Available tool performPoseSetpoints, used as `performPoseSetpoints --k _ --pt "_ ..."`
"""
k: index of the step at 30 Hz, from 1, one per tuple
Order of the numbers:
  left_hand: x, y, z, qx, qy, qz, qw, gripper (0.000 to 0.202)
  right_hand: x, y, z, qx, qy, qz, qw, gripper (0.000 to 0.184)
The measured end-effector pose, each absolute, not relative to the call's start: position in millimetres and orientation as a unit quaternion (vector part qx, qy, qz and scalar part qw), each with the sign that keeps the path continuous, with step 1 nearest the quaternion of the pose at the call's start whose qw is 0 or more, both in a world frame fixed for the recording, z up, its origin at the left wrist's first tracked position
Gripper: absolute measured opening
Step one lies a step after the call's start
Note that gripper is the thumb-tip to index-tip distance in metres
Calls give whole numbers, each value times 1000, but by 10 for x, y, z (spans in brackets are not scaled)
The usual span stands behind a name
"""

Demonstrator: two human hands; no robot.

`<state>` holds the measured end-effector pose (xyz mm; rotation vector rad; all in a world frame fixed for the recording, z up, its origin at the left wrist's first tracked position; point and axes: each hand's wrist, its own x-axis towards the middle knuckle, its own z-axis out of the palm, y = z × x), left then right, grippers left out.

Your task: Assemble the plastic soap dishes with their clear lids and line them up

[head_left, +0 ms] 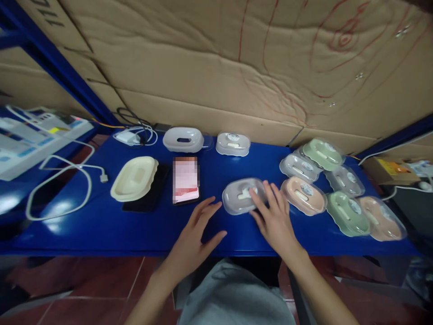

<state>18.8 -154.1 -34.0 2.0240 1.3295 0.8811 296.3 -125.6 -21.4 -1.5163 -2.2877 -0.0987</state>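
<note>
A grey oval box with a clear lid (241, 195) lies on the blue table (111, 225) in front of me. My right hand (274, 218) rests with spread fingers on its right edge, holding nothing. Just left of the box, my left hand (196, 239) hovers over the table surface, fingers apart and empty. A phone (185, 179) lies face up to the left of that hand.
Several lidded oval boxes in grey, green and peach (338, 189) crowd the right side. A cream tray (134, 178) on a dark pad, a white box (183, 139), another lidded box (233, 143) and white cables (64, 180) sit left and back. Cardboard walls stand behind.
</note>
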Motion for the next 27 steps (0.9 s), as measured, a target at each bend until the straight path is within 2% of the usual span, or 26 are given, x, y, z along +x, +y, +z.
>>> performPoseSetpoints --k 3,5,10,14,18,22,27 --pt "205 -1526 -288 758 499 336 252 54 2957 -1054 -103 -588 -771 -97 225 75" --pt "214 -1460 -224 773 493 336 216 49 2916 -965 -55 -566 -787 -98 228 75" --pt "134 -940 30 812 472 334 77 40 2805 -776 -120 -473 -866 -53 152 47" --pt "-27 -273 249 815 512 269 -20 40 2842 -548 -203 -507 -848 -75 139 44" --pt "9 259 340 828 513 225 -32 42 2823 -390 -226 -498 -849 -31 175 38" --pt "292 543 226 853 481 199 -20 53 2753 -364 -295 -490 -845 18 213 32" --pt "504 614 76 863 469 188 -10 58 2792 -411 -346 -501 -818 30 282 41"
